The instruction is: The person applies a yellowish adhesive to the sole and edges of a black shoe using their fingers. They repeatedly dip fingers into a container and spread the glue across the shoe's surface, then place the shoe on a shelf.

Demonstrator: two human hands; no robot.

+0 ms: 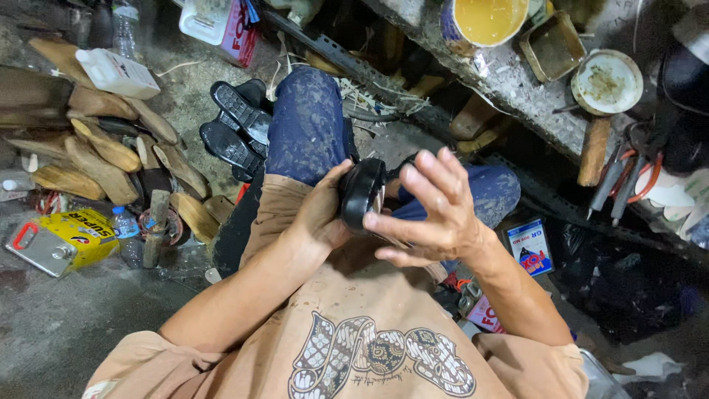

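A seated person holds a black shoe sole over the lap, with a cluttered workshop floor all around.

The left hand (pixel 321 214) is closed around the black shoe sole (pixel 362 193), gripping it upright above the knees, while the right hand (pixel 432 210) is spread wide with fingers (pixel 425 177) splayed, its palm side just against the sole's edge. On the floor to the left lie wooden shoe lasts (pixel 103 148), a yellow tin can (pixel 63 240) and a white plastic jug (pixel 117 74); a pair of black soles (pixel 236 125) rests beside the blue-trousered knee (pixel 306 122). On the table (pixel 509 81) at upper right stand a yellow-filled can (pixel 480 21), a round lid (pixel 607 81) and pliers (pixel 620 181).
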